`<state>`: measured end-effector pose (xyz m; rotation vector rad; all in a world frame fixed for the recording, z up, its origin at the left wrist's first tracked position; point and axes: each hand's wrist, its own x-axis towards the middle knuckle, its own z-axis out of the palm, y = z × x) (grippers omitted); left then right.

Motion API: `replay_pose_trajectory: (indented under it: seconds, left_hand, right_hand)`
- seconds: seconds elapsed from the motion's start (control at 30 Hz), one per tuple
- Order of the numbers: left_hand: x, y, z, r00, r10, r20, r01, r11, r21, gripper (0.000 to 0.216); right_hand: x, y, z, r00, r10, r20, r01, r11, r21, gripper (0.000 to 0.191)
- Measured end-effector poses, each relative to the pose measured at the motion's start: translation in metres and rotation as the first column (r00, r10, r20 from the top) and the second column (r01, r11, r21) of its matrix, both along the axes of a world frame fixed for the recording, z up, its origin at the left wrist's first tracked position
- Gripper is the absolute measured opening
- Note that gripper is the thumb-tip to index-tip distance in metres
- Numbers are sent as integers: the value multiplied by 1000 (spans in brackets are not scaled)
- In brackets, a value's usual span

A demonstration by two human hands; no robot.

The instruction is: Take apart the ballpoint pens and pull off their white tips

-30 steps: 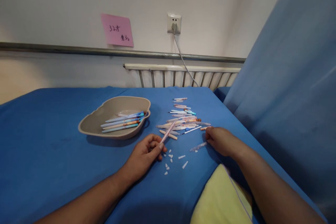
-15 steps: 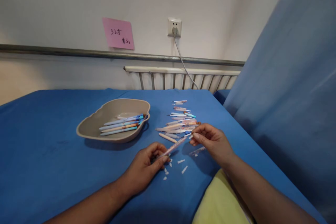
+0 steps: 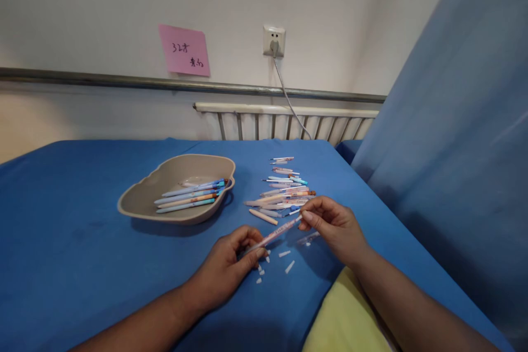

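Note:
My left hand [image 3: 235, 256] is closed around the lower end of a pinkish, see-through pen barrel [image 3: 277, 235], which slants up to the right. At its upper end, the fingertips of my right hand [image 3: 330, 223] are pinched on a small white plastic piece, mostly hidden by the fingers. The piece meets the barrel's tip; how far it is seated I cannot tell. Below the barrel lie several small white plastic pieces [image 3: 290, 267]. Just beyond my hands is a loose pile of pen parts [image 3: 284, 198], with a peach pen barrel [image 3: 263, 216] at its near edge.
A beige basin [image 3: 140, 210] holding several assembled pens [image 3: 187, 198] stands to the left on the blue cloth [image 3: 74, 264]. Under my right hand lies a clear part [image 3: 308, 238]. A blue curtain [image 3: 454, 121] hangs at right; yellow-green fabric [image 3: 346, 319] is in front.
My right hand has brought the small white piece against the tip of the pen barrel; before, they were slightly apart. The barrel has tilted a little and extends further toward my right hand.

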<state>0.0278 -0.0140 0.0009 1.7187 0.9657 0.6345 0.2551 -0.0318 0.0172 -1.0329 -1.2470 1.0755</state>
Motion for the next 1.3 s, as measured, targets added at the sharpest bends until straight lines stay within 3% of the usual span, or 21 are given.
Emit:
replay_pose_trajectory:
  seconds: [0.47, 0.83, 0.97, 1.1, 1.3]
  left_hand:
    - [-1, -1, -2, 999, -21, 36, 23, 999, -47, 18]
    - [2, -2, 7, 998, -60, 5, 60, 997, -52, 29]
    - [2, 1, 2, 991, -26, 128, 54, 974, -218, 31]
    - [1, 6, 0, 953, 84, 291, 44, 912, -408, 31]
    - [-1, 9, 5, 909, 202, 365, 25, 846, -532, 28]
  right_hand:
    - [-1, 1, -1, 998, 13, 64, -13, 1000, 7, 24]
    - [0, 5, -13, 992, 33, 122, -32, 999, -17, 30]
    - [1, 6, -17, 982, 55, 182, -47, 998, -48, 33]
    - [3, 5, -23, 947, 75, 312, -61, 997, -56, 30]
    - [3, 1, -31, 858, 89, 506, -88, 996, -27, 16]
